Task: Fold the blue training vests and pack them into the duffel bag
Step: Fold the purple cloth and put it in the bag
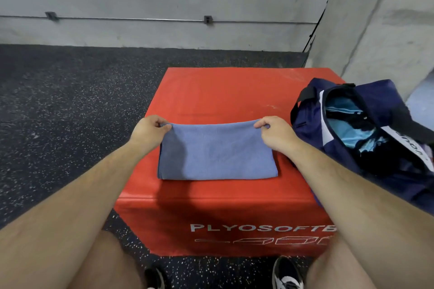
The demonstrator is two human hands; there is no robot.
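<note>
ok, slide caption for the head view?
Folded blue vest on a red box, left hand and right hand pinching its far corners, open duffel bag beside.

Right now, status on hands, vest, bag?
Both pinching: left hand, right hand on far corners of folded blue vest, atop red box. Duffel bag open, right side. Nothing between.

Red plyo box (pixel 211 91), folded blue vest (pixel 216 152), open duffel bag (pixel 380 98)
</note>
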